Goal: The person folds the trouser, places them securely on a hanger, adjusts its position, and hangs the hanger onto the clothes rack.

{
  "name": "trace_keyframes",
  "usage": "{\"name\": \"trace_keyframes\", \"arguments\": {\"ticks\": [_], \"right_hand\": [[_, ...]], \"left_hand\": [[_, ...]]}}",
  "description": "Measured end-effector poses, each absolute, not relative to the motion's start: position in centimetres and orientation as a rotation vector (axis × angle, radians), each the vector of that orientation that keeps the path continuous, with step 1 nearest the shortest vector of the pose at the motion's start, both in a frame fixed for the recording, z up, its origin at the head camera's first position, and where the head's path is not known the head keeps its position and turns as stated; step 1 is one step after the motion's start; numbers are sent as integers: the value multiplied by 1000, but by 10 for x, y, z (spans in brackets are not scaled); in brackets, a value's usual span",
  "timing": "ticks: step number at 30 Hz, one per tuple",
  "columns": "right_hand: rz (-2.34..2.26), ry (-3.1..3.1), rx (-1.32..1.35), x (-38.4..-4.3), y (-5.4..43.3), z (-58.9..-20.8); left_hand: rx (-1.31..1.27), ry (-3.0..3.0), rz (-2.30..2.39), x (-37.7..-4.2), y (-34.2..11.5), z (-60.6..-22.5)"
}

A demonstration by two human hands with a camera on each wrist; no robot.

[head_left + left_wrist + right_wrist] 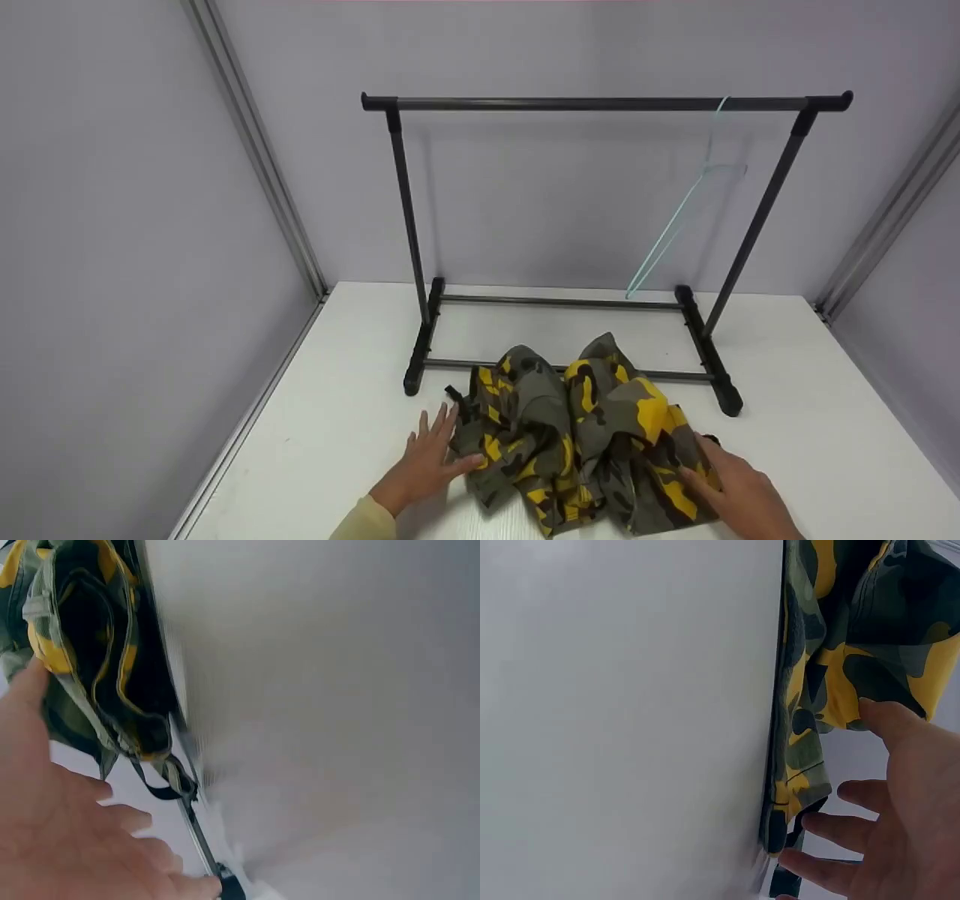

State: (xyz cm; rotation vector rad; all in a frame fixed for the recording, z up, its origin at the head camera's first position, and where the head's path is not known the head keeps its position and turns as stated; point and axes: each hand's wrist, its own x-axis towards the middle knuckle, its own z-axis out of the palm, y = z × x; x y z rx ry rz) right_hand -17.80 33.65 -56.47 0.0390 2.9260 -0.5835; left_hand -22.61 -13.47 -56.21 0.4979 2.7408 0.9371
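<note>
A crumpled camouflage garment (540, 409) in grey, dark and yellow lies bunched on the white table. My left hand (431, 461) is at its left side with fingers spread and the thumb against the cloth. In the left wrist view, folded openings of the garment (52, 652) and a dark strap (161, 791) show beyond the thumb. On the other side, my right hand (742, 484) has its thumb on the fabric and its fingers extended by the edge. The right wrist view shows that thumb on a yellow patch of the garment (840, 697).
Behind the garment stands a black clothes rack (600, 103), its lower front bar partly covered by cloth. A thin pale-green hanger (665, 236) hangs toward the right of its top rail. Grey walls enclose the white table (322, 375) at the back and both sides.
</note>
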Motion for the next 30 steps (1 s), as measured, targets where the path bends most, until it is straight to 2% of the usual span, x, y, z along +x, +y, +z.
{"name": "trace_keyframes", "arguments": {"ticks": [7, 15, 24, 30], "right_hand": [[-619, 2870, 47, -179, 324, -564], [-619, 2927, -56, -179, 302, -569], [-673, 2967, -416, -180, 272, -581], [-707, 2967, -381, -184, 261, -581]], "left_hand": [[611, 2520, 1093, -224, -105, -557], [669, 2615, 952, -229, -81, -559], [656, 2651, 1017, -227, -72, -556], [673, 2728, 1045, -225, -72, -555]]}}
